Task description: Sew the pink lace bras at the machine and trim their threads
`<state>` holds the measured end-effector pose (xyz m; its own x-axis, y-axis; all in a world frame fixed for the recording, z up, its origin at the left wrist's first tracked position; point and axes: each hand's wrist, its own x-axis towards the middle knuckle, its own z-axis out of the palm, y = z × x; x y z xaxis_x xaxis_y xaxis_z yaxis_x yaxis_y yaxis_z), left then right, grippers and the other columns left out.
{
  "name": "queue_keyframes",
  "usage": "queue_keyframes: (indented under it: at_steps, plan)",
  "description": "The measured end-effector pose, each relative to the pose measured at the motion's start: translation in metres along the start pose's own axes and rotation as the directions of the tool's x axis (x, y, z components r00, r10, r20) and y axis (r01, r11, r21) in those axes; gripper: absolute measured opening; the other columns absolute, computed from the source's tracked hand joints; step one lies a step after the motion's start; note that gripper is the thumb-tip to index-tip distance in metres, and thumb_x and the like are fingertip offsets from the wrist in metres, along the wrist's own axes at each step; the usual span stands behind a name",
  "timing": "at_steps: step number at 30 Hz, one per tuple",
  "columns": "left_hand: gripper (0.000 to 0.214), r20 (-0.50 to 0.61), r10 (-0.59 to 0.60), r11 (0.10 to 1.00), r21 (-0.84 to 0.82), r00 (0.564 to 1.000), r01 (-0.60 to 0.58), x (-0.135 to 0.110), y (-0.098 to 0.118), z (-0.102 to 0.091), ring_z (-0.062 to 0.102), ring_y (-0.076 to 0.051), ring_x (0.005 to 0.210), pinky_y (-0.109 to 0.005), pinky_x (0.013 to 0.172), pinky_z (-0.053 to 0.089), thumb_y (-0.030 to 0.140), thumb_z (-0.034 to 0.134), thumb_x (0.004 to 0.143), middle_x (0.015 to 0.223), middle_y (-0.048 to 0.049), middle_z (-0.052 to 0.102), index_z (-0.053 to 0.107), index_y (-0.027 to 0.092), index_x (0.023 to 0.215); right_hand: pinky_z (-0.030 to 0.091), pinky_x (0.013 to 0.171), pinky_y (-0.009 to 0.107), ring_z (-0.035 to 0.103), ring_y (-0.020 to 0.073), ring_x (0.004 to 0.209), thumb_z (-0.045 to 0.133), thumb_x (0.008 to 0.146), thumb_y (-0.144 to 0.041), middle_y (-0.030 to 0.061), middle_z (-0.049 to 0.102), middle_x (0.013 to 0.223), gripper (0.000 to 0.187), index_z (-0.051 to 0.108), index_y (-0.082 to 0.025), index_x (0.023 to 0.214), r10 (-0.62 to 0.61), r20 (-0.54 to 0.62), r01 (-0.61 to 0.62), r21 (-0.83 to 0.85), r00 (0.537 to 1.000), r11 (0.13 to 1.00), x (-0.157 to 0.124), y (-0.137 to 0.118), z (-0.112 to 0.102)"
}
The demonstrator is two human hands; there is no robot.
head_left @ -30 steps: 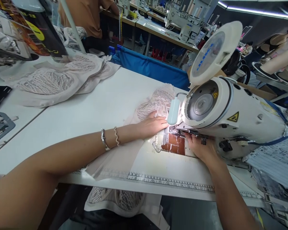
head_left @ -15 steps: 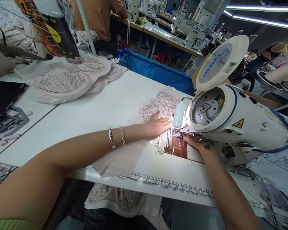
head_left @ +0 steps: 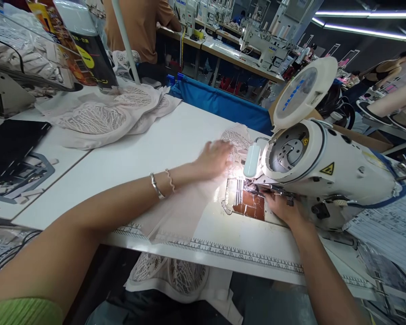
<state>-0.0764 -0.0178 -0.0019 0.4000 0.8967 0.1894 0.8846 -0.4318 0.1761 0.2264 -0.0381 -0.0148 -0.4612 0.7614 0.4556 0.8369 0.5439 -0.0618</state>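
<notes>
- Grip of the left hand (head_left: 214, 158): spread wide and laid flat, palm down, on the lace fabric piece (head_left: 186, 207). Nothing is clasped, and the hand is blurred. The flat palm seems meant to keep the cloth smooth against the bench (head_left: 149, 149).
- Grip of the right hand (head_left: 280, 205): the fingertips are tucked under the head of the sewing machine (head_left: 325, 167), at the needle plate (head_left: 246, 205). Whether anything is pinched cannot be told, since the fingers are partly hidden.
- The lace fabric piece is spread from the needle area across the bench. Its near end is hung over the front edge, past the printed ruler strip (head_left: 240, 255).
- The needle area is lit by a small lamp (head_left: 252, 160) fixed to the machine head.
- Two bracelets (head_left: 160, 185) are worn on the left wrist.
- A pile of similar lace pieces (head_left: 98, 115) is kept well apart at the far left of the bench.
- A blue bin (head_left: 223, 101) is set behind the bench, and a person in an orange top (head_left: 135, 22) is seen beyond it.
</notes>
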Motion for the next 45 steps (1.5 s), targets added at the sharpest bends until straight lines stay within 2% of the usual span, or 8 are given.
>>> queue_keyframes:
  at_steps: [7,13,19,24,27,29,34,45]
  plan:
    - [0.023,0.155,0.046,0.988,0.14,0.987,-0.068,-0.06,-0.004,-0.026,0.064,-0.023,0.077,-0.033,0.069,0.051,0.0,0.048,0.084,0.081,-0.0128,0.068,0.067,0.012,0.079,0.046,0.063,0.031,0.057,0.0188,0.067,0.044,0.1,-0.021,0.0036,0.061,0.074,0.026,0.063,-0.022,0.083,-0.009,-0.067,0.028,0.28,0.998,0.96,-0.036,-0.103,-0.014]
    - [0.017,-0.06,0.25,0.949,0.215,0.966,-0.232,-0.141,0.056,-0.013,0.063,-0.03,0.093,-0.042,0.079,0.051,0.03,0.064,0.093,0.098,-0.0135,0.066,0.061,0.014,0.087,0.048,0.059,0.034,0.06,0.024,0.073,0.057,0.095,-0.044,0.0093,0.062,0.092,0.024,0.06,-0.021,0.102,0.19,-0.01,-0.183,0.227,0.982,0.956,-0.04,-0.165,0.004]
    - [0.028,0.046,0.188,0.972,0.131,0.981,-0.193,-0.191,0.082,-0.019,0.059,-0.02,0.056,-0.032,0.05,0.042,0.004,0.058,0.088,0.085,-0.0059,0.067,0.062,0.012,0.114,0.049,0.062,0.03,0.058,0.0187,0.075,0.06,0.086,-0.018,0.0039,0.054,0.087,0.011,0.053,-0.023,0.079,0.0,0.209,-0.1,0.472,0.978,0.876,-0.079,-0.177,-0.029]
    - [0.01,0.09,0.395,0.919,-0.046,0.914,-0.392,-0.208,0.094,-0.036,0.065,-0.031,0.094,-0.045,0.085,0.05,0.018,0.075,0.081,0.097,-0.0121,0.068,0.067,0.016,0.075,0.046,0.067,0.032,0.053,0.018,0.074,0.055,0.071,-0.004,0.0005,0.059,0.075,0.024,0.041,-0.024,0.069,-0.226,0.224,-0.006,0.724,0.948,0.69,-0.105,-0.178,-0.076]
    - [0.019,0.131,0.617,0.756,-0.371,0.776,-0.539,-0.21,0.098,-0.041,0.063,-0.026,0.101,-0.045,0.101,0.042,0.025,0.077,0.083,0.095,-0.0063,0.07,0.064,0.018,0.071,0.044,0.068,0.03,0.058,0.0172,0.076,0.053,0.066,0.0,0.0001,0.069,0.08,0.029,0.036,-0.024,0.068,-0.359,0.286,-0.026,0.812,0.889,0.583,-0.119,-0.177,-0.089]
    - [0.029,0.157,0.703,0.611,-0.632,0.694,-0.476,-0.211,0.1,-0.038,0.06,-0.015,0.071,-0.032,0.085,0.047,0.019,0.071,0.087,0.067,0.0012,0.063,0.055,0.018,0.062,0.043,0.068,0.029,0.062,0.0165,0.077,0.054,0.067,-0.001,0.0002,0.072,0.084,0.029,0.037,-0.023,0.069,-0.407,0.388,-0.113,0.824,0.827,0.556,-0.127,-0.175,-0.092]
    - [0.024,0.264,0.678,0.386,-0.922,0.686,-0.027,-0.21,0.104,-0.022,0.033,-0.009,0.045,-0.024,0.046,0.028,0.016,0.056,0.091,0.053,0.0059,0.041,0.051,0.018,0.068,0.043,0.061,0.025,0.06,0.0146,0.064,0.071,0.086,-0.033,0.0,0.069,0.076,0.02,0.059,-0.021,0.096,-0.417,0.694,-0.494,0.715,0.586,0.495,-0.139,-0.174,-0.082]
    - [0.019,0.464,0.528,0.385,-0.877,0.711,0.286,-0.217,0.094,-0.014,0.041,-0.01,0.057,-0.022,0.052,0.031,0.03,0.058,0.091,0.067,0.0017,0.049,0.054,0.016,0.078,0.042,0.065,0.027,0.058,0.016,0.08,0.061,0.094,-0.049,0.0086,0.061,0.095,0.044,0.05,-0.019,0.064,-0.378,0.572,-0.422,0.808,0.728,0.411,-0.143,-0.17,-0.069]
